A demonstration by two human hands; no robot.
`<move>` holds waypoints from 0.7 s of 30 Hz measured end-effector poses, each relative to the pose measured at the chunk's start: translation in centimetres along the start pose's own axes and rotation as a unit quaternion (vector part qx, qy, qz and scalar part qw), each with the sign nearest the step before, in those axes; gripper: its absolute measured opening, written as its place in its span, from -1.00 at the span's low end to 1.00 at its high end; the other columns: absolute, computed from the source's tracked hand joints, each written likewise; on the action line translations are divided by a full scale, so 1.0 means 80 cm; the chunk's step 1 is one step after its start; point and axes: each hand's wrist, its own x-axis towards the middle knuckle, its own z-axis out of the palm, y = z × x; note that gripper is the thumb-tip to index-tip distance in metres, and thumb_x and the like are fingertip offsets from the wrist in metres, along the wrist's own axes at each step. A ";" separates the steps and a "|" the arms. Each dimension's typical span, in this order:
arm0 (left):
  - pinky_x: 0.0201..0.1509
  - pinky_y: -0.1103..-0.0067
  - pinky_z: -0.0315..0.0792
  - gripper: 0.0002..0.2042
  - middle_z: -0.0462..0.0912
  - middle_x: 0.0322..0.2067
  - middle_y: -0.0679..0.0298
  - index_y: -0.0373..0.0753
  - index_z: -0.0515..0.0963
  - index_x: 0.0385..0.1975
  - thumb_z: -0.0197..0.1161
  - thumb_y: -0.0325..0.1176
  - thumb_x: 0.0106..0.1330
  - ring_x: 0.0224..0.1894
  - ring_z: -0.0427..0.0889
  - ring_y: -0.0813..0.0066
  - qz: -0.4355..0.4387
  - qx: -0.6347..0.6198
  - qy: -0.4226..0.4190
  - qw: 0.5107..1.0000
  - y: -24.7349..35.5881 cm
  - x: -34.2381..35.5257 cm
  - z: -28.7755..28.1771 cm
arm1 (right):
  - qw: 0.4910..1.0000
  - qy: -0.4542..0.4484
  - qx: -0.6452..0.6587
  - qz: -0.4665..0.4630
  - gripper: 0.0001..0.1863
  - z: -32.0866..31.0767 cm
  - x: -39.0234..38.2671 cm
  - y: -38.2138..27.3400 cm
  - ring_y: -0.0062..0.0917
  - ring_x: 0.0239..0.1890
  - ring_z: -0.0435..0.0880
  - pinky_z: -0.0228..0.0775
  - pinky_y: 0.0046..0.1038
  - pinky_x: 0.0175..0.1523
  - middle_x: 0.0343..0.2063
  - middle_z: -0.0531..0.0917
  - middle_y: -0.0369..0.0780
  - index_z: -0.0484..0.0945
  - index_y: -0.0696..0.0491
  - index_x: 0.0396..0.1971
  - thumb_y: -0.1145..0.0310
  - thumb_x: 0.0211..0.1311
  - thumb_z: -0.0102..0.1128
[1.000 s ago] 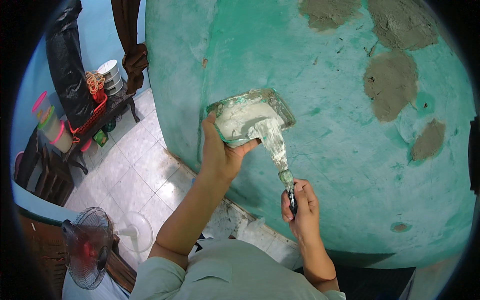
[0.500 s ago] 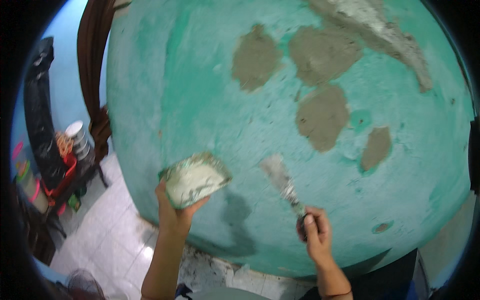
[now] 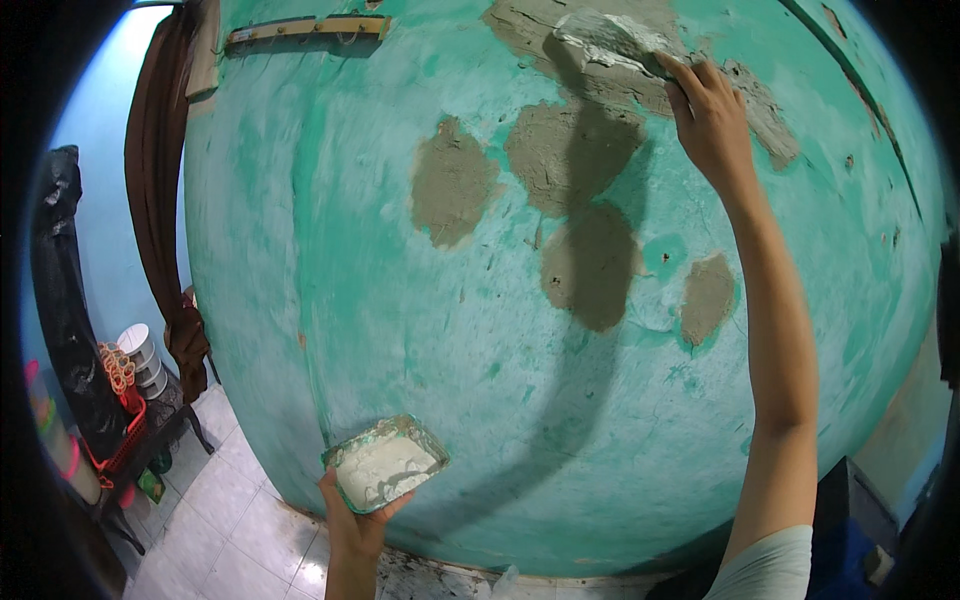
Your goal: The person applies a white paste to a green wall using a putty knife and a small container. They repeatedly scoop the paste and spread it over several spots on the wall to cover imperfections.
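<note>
My left hand (image 3: pixel 352 520) holds a small rectangular tray (image 3: pixel 386 463) of white filler low in front of the green wall (image 3: pixel 400 300). My right hand (image 3: pixel 710 115) is raised high and grips a putty knife (image 3: pixel 610 45), whose blade presses white filler onto a grey patch (image 3: pixel 640 80) near the top of the wall. Other bare grey patches (image 3: pixel 455 185) show in the middle of the wall, below the blade.
A brown curtain (image 3: pixel 165 200) hangs at the wall's left end. A wooden strip with hooks (image 3: pixel 305 28) is fixed near the top. At the far left stand a dark table with a red basket (image 3: pixel 125 440) and stacked white containers (image 3: pixel 140 355). Pale floor tiles (image 3: pixel 230 540) lie below.
My right hand has risen from low on the wall up to the top grey patch with the putty knife. My left hand has stayed low with the tray. The view has tilted upward.
</note>
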 end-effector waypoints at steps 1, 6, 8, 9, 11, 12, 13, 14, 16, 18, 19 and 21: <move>0.06 0.04 0.71 -0.34 0.55 0.26 -0.02 -0.23 0.27 0.42 -0.27 0.16 0.57 0.19 0.67 -0.03 -0.001 -0.003 0.008 1.000 0.001 0.000 0.002 | 1.000 0.003 0.001 -0.005 -0.60 0.011 0.012 0.010 -0.32 -0.11 0.59 0.36 -0.23 -0.02 -0.23 0.58 -0.26 0.59 -0.23 0.27 0.31 0.47 0.18; 0.06 0.03 0.71 -0.34 0.55 0.26 -0.02 -0.24 0.27 0.41 -0.27 0.16 0.58 0.20 0.66 -0.04 -0.008 -0.014 0.005 1.000 -0.008 0.011 -0.008 | 0.996 -0.061 0.038 0.053 -0.66 0.017 0.010 0.037 -0.27 -0.09 0.60 0.46 -0.23 -0.02 -0.22 0.57 -0.24 0.64 -0.20 0.19 0.32 0.48 0.16; 0.07 0.02 0.71 -0.34 0.55 0.26 -0.02 -0.25 0.27 0.42 -0.28 0.16 0.58 0.20 0.66 -0.05 -0.009 -0.013 0.026 1.000 -0.009 0.008 -0.007 | 0.995 -0.067 0.062 0.049 -0.67 0.013 -0.011 0.051 -0.26 -0.10 0.60 0.48 -0.24 -0.04 -0.22 0.57 -0.23 0.66 -0.19 0.18 0.33 0.49 0.15; 0.07 0.01 0.71 -0.34 0.55 0.26 -0.03 -0.25 0.27 0.42 -0.28 0.17 0.58 0.20 0.66 -0.05 -0.013 -0.012 0.028 0.999 -0.010 0.009 -0.005 | 0.994 -0.075 0.061 0.053 -0.66 0.002 -0.018 0.064 -0.28 -0.13 0.59 0.48 -0.28 -0.04 -0.24 0.56 -0.22 0.65 -0.18 0.20 0.35 0.51 0.16; 0.07 0.00 0.71 -0.33 0.55 0.26 -0.03 -0.25 0.26 0.42 -0.28 0.17 0.58 0.21 0.65 -0.06 -0.022 -0.014 0.022 0.999 -0.013 0.013 -0.005 | 0.992 -0.091 0.064 0.065 -0.64 -0.021 -0.037 0.089 -0.33 -0.20 0.58 0.48 -0.35 -0.04 -0.26 0.54 -0.19 0.64 -0.14 0.24 0.39 0.53 0.16; 0.08 -0.01 0.70 -0.33 0.54 0.26 -0.04 -0.25 0.25 0.43 -0.28 0.17 0.58 0.22 0.64 -0.07 -0.027 -0.017 0.012 0.999 -0.013 0.015 -0.008 | 0.994 -0.072 0.070 0.036 -0.61 -0.032 -0.041 0.100 -0.37 -0.20 0.57 0.48 -0.38 -0.04 -0.24 0.55 -0.20 0.63 -0.13 0.27 0.44 0.52 0.17; 0.09 -0.02 0.70 -0.33 0.54 0.27 -0.04 -0.25 0.25 0.43 -0.28 0.17 0.58 0.22 0.64 -0.08 -0.032 -0.020 0.003 0.999 -0.013 0.016 -0.010 | 0.993 -0.065 0.086 0.045 -0.62 -0.037 -0.046 0.107 -0.37 -0.20 0.57 0.48 -0.38 -0.03 -0.24 0.55 -0.20 0.63 -0.12 0.26 0.44 0.52 0.17; 0.09 -0.02 0.70 -0.33 0.53 0.27 -0.05 -0.25 0.24 0.43 -0.28 0.17 0.58 0.23 0.64 -0.08 -0.032 -0.020 -0.006 0.999 -0.014 0.017 -0.010 | 0.992 -0.059 0.102 0.053 -0.62 -0.043 -0.047 0.108 -0.36 -0.19 0.58 0.49 -0.38 -0.03 -0.23 0.56 -0.20 0.63 -0.12 0.26 0.43 0.53 0.16; 0.09 -0.03 0.70 -0.33 0.52 0.28 -0.07 -0.26 0.23 0.44 -0.28 0.17 0.58 0.23 0.64 -0.09 -0.033 -0.021 -0.024 0.999 -0.015 0.018 -0.010 | 0.987 -0.069 0.109 0.091 -0.66 -0.047 -0.041 0.110 -0.30 -0.10 0.62 0.50 -0.29 0.03 -0.20 0.61 -0.22 0.63 -0.12 0.21 0.36 0.51 0.18; 0.23 -0.07 0.55 -0.26 0.45 0.35 -0.05 -0.24 0.22 0.47 -0.27 0.25 0.54 0.31 0.55 -0.12 -0.029 0.020 -0.050 0.998 -0.019 0.024 -0.016 | 0.991 -0.068 0.101 0.051 -0.66 -0.041 -0.023 0.092 -0.29 -0.09 0.61 0.49 -0.29 0.04 -0.20 0.60 -0.22 0.64 -0.16 0.21 0.34 0.51 0.18; 0.29 -0.09 0.47 -0.23 0.42 0.38 -0.04 -0.24 0.21 0.48 -0.26 0.29 0.52 0.36 0.50 -0.14 -0.027 0.041 -0.063 0.997 -0.021 0.027 -0.018 | 0.992 -0.069 0.098 0.032 -0.66 -0.035 -0.014 0.082 -0.29 -0.09 0.61 0.49 -0.28 0.05 -0.20 0.59 -0.22 0.64 -0.17 0.21 0.32 0.51 0.19; 0.30 -0.08 0.47 -0.21 0.41 0.39 -0.04 -0.24 0.20 0.49 -0.26 0.30 0.51 0.37 0.49 -0.13 -0.036 0.020 -0.048 0.998 -0.029 0.028 -0.023 | 0.991 -0.056 0.120 0.006 -0.67 -0.004 0.001 0.061 -0.30 -0.08 0.59 0.48 -0.28 0.05 -0.20 0.58 -0.23 0.64 -0.20 0.21 0.32 0.51 0.18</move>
